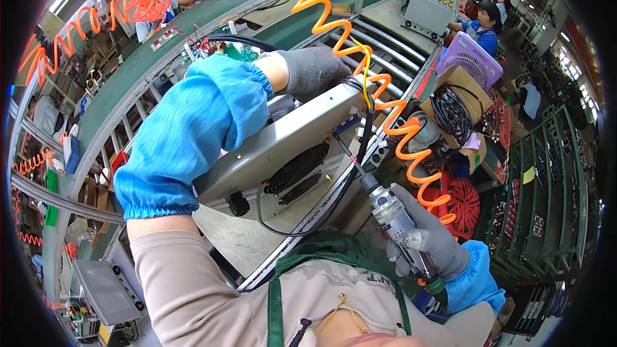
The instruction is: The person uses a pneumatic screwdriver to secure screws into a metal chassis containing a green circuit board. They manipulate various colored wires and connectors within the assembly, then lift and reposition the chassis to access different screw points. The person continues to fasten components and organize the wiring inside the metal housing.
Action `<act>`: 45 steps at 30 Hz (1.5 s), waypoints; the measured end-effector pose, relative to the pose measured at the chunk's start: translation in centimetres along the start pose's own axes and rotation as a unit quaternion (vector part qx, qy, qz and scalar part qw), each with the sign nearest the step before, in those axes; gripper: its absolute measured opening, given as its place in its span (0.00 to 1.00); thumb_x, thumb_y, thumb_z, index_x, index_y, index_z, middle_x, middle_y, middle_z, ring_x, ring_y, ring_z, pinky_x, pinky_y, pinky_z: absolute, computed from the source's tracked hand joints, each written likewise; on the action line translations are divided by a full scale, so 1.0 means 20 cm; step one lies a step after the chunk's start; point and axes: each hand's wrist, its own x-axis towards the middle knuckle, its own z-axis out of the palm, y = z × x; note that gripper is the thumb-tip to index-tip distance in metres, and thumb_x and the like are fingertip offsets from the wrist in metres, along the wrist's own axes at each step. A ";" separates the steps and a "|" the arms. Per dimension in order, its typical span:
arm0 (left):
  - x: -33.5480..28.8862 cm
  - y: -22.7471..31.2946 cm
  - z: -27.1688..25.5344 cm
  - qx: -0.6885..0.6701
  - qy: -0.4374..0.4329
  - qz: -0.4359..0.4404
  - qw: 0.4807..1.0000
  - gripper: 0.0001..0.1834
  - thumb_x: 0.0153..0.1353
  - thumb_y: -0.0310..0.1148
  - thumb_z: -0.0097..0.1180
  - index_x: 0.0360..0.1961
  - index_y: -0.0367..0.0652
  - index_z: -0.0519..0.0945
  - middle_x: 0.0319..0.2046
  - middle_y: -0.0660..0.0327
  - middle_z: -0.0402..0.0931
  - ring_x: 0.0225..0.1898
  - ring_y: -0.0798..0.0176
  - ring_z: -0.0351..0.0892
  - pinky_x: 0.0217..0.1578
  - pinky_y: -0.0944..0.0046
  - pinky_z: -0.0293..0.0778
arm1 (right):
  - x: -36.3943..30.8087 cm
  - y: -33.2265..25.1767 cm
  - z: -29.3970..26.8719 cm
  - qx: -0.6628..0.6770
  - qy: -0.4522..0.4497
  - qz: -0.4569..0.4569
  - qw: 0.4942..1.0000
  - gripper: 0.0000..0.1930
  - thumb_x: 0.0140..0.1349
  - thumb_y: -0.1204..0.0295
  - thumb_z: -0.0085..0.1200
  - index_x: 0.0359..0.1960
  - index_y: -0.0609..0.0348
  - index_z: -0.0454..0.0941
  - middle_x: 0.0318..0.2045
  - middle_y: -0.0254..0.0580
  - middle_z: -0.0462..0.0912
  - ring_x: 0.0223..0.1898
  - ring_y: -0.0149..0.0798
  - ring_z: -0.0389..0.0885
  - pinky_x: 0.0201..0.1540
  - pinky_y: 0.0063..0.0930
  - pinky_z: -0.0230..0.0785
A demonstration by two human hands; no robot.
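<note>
A grey metal housing with a black round fan in its panel stands tilted on the roller line in front of me. My left hand, in a grey glove, reaches over it with fingers curled at its far upper corner; the fingertips are hidden. In my right hand, also gloved, is a power screwdriver, gripped round its body. Its long bit points up and left, with the tip at the housing's panel near the far end. Whether the tip touches a screw is too small to tell. A black cable hangs across the panel.
An orange coiled air hose loops down close to the screwdriver. Rollers lead to another grey machine. At the right stand a purple fan, a carton with black cables and a green rack. A co-worker sits beyond.
</note>
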 end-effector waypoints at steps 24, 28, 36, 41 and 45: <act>-0.05 0.08 -0.03 0.046 0.019 -0.053 0.997 0.29 0.52 0.24 0.54 0.58 0.51 0.70 0.41 0.51 0.78 0.45 0.47 0.77 0.46 0.55 0.72 | 0.04 0.02 -0.06 -0.267 0.023 -0.044 0.962 0.56 0.40 0.68 0.63 0.70 0.50 0.38 0.42 0.43 0.72 0.32 0.37 0.78 0.31 0.31 0.75; -0.37 0.19 -0.17 -0.023 0.098 -0.111 0.989 0.31 0.51 0.24 0.57 0.59 0.46 0.68 0.42 0.49 0.76 0.44 0.47 0.77 0.44 0.55 0.73 | -0.06 -0.08 -0.22 -0.504 -0.001 -0.061 0.861 0.47 0.44 0.74 0.58 0.68 0.51 0.48 0.45 0.46 0.74 0.42 0.45 0.77 0.40 0.37 0.72; -0.61 0.68 0.00 0.011 0.129 -0.273 0.953 0.46 0.42 0.33 0.68 0.64 0.45 0.59 0.47 0.48 0.73 0.46 0.43 0.74 0.43 0.54 0.72 | 0.69 -0.04 -1.01 -0.863 -0.033 0.193 0.466 0.20 0.47 0.65 0.54 0.44 0.54 0.75 0.35 0.49 0.81 0.39 0.52 0.80 0.40 0.43 0.72; -0.58 0.66 0.02 -0.004 0.137 -0.324 0.936 0.45 0.40 0.30 0.67 0.62 0.42 0.62 0.49 0.48 0.73 0.46 0.43 0.74 0.44 0.54 0.72 | 1.32 -0.02 -1.42 -0.812 0.017 0.279 0.512 0.18 0.53 0.59 0.53 0.41 0.56 0.80 0.44 0.50 0.80 0.45 0.48 0.79 0.46 0.40 0.70; -0.60 0.68 0.02 -0.040 0.105 -0.374 0.920 0.42 0.38 0.29 0.67 0.59 0.40 0.65 0.47 0.48 0.74 0.44 0.44 0.76 0.42 0.54 0.72 | 1.69 0.00 -1.77 -0.793 0.025 0.321 0.517 0.20 0.55 0.58 0.53 0.45 0.56 0.79 0.46 0.50 0.78 0.47 0.47 0.78 0.49 0.39 0.69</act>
